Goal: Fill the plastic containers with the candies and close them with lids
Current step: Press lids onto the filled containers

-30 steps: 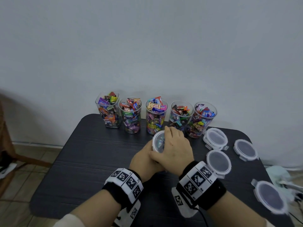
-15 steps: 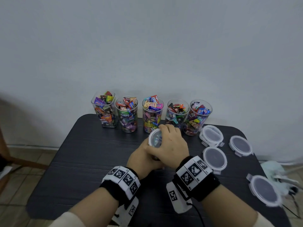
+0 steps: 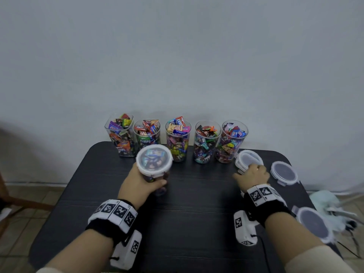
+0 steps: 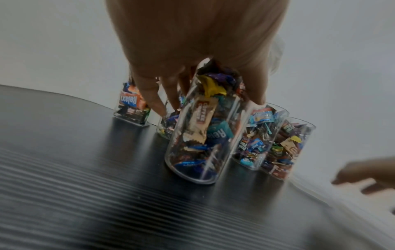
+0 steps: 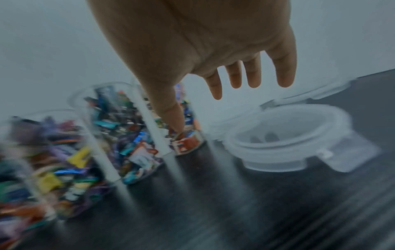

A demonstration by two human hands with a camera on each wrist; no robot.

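My left hand [image 3: 141,186] grips a clear container of candies [image 3: 157,184] that has a white lid [image 3: 154,162] fitted on it. It is in front of the left end of the row. In the left wrist view my fingers [image 4: 153,94] curl round its wall [image 4: 192,140]. Whether its base touches the table I cannot tell. My right hand [image 3: 253,174] hovers with spread fingers [image 5: 252,74] over the near edge of a loose lid [image 3: 248,157] [image 5: 288,140] and holds nothing. Several open containers full of candies [image 3: 178,140] line the back edge.
The black table [image 3: 187,223] stands against a pale wall. Another loose lid [image 3: 284,172] lies right of my right hand. A third lid [image 3: 313,224] lies near the right edge. A pale green cloth [image 3: 325,200] lies on the floor to the right.
My right hand has let go of the lidded container and moved right to the loose lids. My left hand has carried the container to the left.
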